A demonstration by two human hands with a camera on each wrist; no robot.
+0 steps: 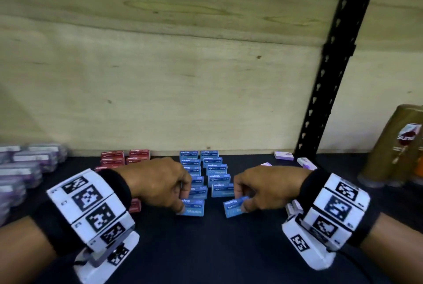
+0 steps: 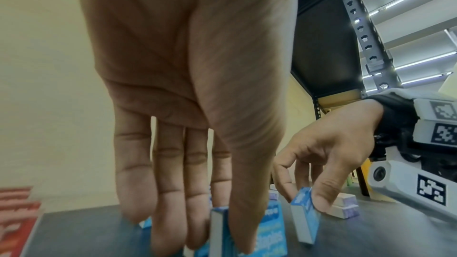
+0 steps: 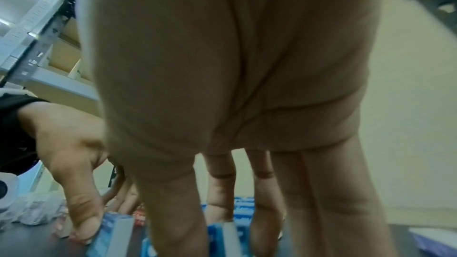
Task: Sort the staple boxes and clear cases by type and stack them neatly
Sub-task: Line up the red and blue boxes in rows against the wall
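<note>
Two rows of blue staple boxes [image 1: 207, 169] run from the back wall toward me on the dark shelf [image 1: 206, 249]. My left hand [image 1: 182, 202] pinches the front blue box of the left row [image 1: 193, 209], which stands on its edge; the left wrist view shows thumb and fingers on that box [image 2: 270, 235]. My right hand [image 1: 240, 202] pinches another blue box [image 1: 234, 208], tilted, just in front of the right row; it also shows in the left wrist view [image 2: 303, 220]. Red staple boxes [image 1: 126, 157] stand left of the blue rows. Clear cases [image 1: 27, 164] are piled at far left.
White and purple boxes [image 1: 283, 155] lie at the back right, and more sit under my right wrist [image 1: 294, 207]. A brown bottle [image 1: 393, 146] stands at far right beside a black shelf upright [image 1: 332, 77]. A plywood wall [image 1: 160, 66] closes the back.
</note>
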